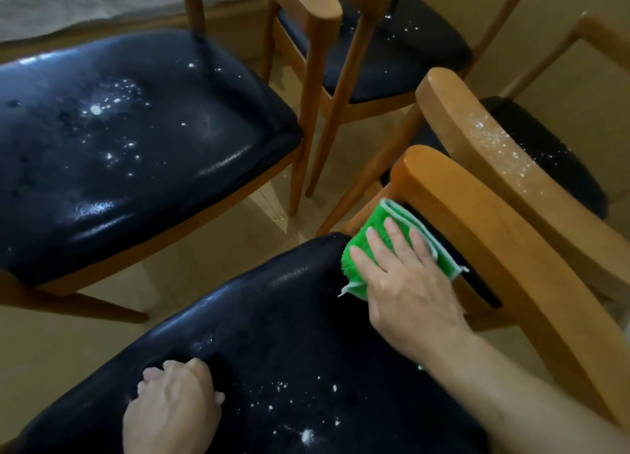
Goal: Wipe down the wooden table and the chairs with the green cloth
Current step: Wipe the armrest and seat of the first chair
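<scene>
Green cloth (392, 245) lies at the back edge of the near chair seat (272, 334), under the flat, straight-fingered right hand (405, 283); the left hand (174, 406), fingers curled and holding nothing, rests on the seat's front.

right hand (405, 279) flat, left hand (174, 406) curled
</scene>
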Demonstrator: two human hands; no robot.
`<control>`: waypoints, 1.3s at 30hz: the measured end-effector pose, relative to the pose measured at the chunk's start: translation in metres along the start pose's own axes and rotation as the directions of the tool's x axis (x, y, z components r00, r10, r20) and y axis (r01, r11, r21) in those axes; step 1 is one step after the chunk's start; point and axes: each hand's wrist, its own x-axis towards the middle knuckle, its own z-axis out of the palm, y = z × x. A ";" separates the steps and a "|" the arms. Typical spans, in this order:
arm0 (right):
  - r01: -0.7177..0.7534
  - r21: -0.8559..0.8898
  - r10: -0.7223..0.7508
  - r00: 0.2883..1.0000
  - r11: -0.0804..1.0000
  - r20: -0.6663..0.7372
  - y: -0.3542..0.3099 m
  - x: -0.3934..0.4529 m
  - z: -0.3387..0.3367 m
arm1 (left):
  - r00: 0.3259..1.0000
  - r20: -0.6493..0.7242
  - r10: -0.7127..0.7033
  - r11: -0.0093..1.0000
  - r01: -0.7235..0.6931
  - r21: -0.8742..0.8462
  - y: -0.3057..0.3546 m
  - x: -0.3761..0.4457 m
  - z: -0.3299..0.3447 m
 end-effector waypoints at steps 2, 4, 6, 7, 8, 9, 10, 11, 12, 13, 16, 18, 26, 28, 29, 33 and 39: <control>-0.120 0.249 0.093 0.989 0.961 0.116 -0.018 -0.019 0.019 | 0.998 0.055 0.025 0.999 -0.027 0.032 -0.005 0.001 0.004; -0.297 0.528 0.137 0.937 0.796 0.322 -0.038 -0.036 0.040 | 0.999 0.039 0.022 0.999 -0.023 0.022 -0.012 0.001 0.013; -0.368 0.609 0.111 0.902 0.702 0.417 -0.054 -0.049 0.057 | 1.000 0.007 0.021 1.000 -0.021 0.005 -0.015 -0.002 0.016; -0.341 0.595 0.093 0.909 0.727 0.408 -0.062 -0.055 0.066 | 1.000 -0.022 0.018 1.000 -0.018 0.000 -0.016 -0.003 0.015; -0.337 0.582 0.084 0.905 0.739 0.418 -0.069 -0.059 0.071 | 0.999 -0.036 0.014 1.000 -0.015 -0.016 -0.018 -0.004 0.014; -0.322 0.582 0.087 0.915 0.747 0.394 -0.074 -0.062 0.075 | 0.999 -0.047 0.012 1.000 -0.013 -0.017 -0.020 -0.005 0.012; -0.317 0.579 0.084 0.916 0.751 0.392 -0.078 -0.064 0.077 | 0.998 -0.059 0.021 0.999 -0.023 -0.022 -0.022 -0.006 0.011; -0.298 0.576 0.073 0.922 0.761 0.381 -0.081 -0.065 0.079 | 0.996 -0.077 0.032 0.998 -0.036 -0.043 -0.026 -0.006 0.011; -0.283 0.570 0.053 0.921 0.771 0.386 -0.083 -0.066 0.081 | 0.994 -0.098 0.045 0.995 -0.053 -0.081 -0.030 -0.005 0.010; -0.259 0.564 0.025 0.922 0.784 0.387 -0.084 -0.067 0.084 | 0.991 -0.121 0.050 0.989 -0.065 -0.131 -0.034 -0.006 0.008; -0.245 0.497 0.041 0.922 0.832 0.385 -0.078 -0.065 0.092 | 0.982 -0.189 0.021 0.976 -0.061 -0.210 -0.044 -0.009 0.006; -0.317 0.390 0.157 0.908 0.865 0.388 -0.063 -0.054 0.097 | 0.982 -0.187 -0.006 0.978 -0.033 -0.205 -0.051 -0.008 0.008; -0.653 0.226 0.582 0.752 0.723 0.309 -0.034 0.010 0.102 | 0.990 0.043 -0.137 0.991 0.137 0.007 -0.068 0.004 0.018; -0.593 0.272 0.540 0.804 0.758 0.247 -0.065 0.012 0.102 | 0.979 0.141 -0.150 0.986 0.138 0.091 -0.066 0.006 0.015; -0.520 0.306 0.480 0.854 0.798 0.201 -0.086 0.008 0.102 | 0.973 0.179 -0.146 0.985 0.126 0.117 -0.064 0.007 0.013; -0.101 0.389 0.049 0.989 0.916 0.141 -0.175 -0.028 0.102 | 0.970 0.208 -0.128 0.978 0.089 0.190 -0.061 0.005 0.015; 0.226 0.265 -0.259 0.961 0.937 0.097 -0.136 -0.026 0.107 | 0.946 0.278 -0.168 0.968 0.106 0.226 -0.058 0.020 0.021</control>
